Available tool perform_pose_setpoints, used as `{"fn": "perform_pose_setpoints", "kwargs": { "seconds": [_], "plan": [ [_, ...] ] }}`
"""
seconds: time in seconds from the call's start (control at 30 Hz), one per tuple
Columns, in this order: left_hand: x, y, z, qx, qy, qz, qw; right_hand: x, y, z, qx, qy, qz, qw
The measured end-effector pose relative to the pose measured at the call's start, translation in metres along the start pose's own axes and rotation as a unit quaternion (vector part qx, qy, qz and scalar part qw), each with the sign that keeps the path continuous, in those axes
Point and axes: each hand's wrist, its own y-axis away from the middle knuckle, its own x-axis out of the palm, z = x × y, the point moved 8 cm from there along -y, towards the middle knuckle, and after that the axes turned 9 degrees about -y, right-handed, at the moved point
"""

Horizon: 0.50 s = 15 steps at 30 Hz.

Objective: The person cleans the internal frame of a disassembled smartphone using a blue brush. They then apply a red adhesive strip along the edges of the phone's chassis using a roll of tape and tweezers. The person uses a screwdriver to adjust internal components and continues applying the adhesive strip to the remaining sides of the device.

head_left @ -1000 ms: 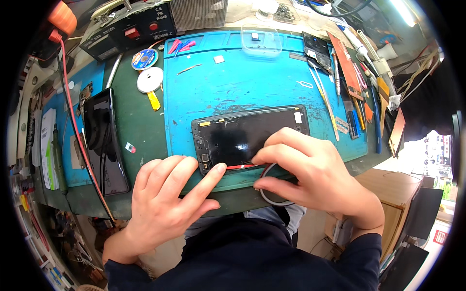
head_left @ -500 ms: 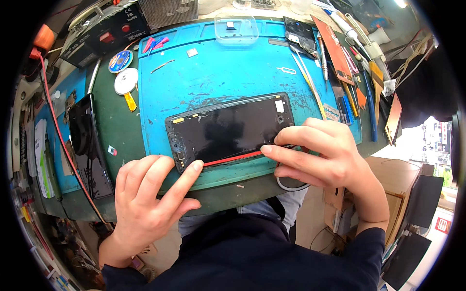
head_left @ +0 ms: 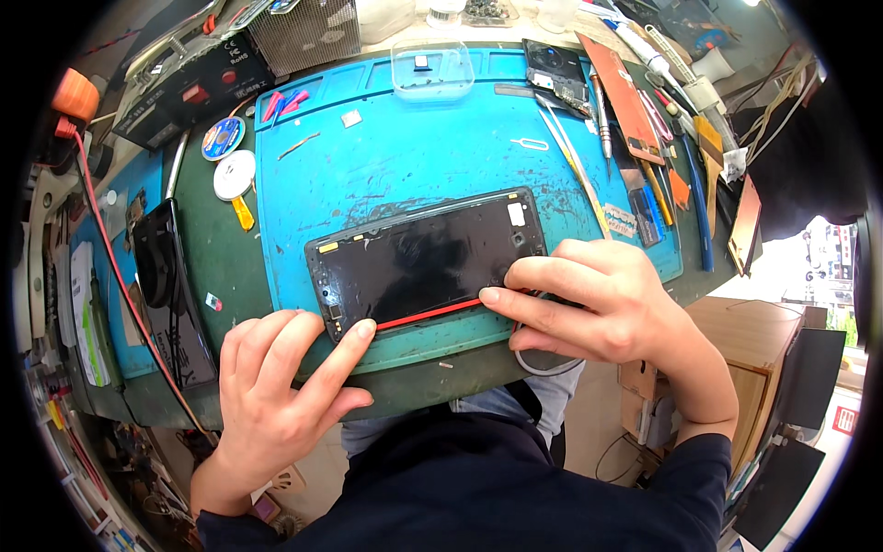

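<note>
A dark phone frame [head_left: 418, 262] lies on the blue work mat with its inner side up, tilted a little, its right end farther away. Along its near edge runs a narrow strip of red tape [head_left: 428, 314]. My left hand [head_left: 285, 386] has its fingers apart, and its index fingertip presses at the strip's left end. At the other end, my right hand [head_left: 589, 299] is closed, its fingertips pinching at the red tape by the frame's edge. Below the right fingers, partly hidden, shows a pale ring-shaped rim [head_left: 544, 366], seemingly a tape roll.
A clear plastic box [head_left: 432, 81] stands at the back of the mat [head_left: 386, 147]. Tweezers [head_left: 575, 175], a blade [head_left: 618, 221] and screwdrivers lie on the right. Another black phone [head_left: 175, 294] and two spools [head_left: 235, 175] are on the left. A black box device [head_left: 198, 87] stands behind.
The view has shifted slightly, so the bench items sit a little farther left. Both hands keep their places on the strip and phone frame.
</note>
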Motion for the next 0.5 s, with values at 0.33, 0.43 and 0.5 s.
{"fn": "perform_pose_setpoints", "kwargs": {
  "seconds": [0.33,0.43,0.5],
  "plan": [
    [0.0013,0.0006,0.0005,0.001,0.003,0.005,1.0,0.0007,0.0,-0.001,0.001,-0.012,-0.021,1.0],
    [0.001,0.0006,0.0003,-0.001,0.001,0.007,1.0,0.0003,-0.0001,-0.001,0.002,-0.014,-0.022,1.0],
    [0.0011,0.0007,0.0002,-0.001,0.001,0.007,1.0,0.0003,-0.0002,-0.001,0.002,-0.013,-0.022,1.0]
  ]
}}
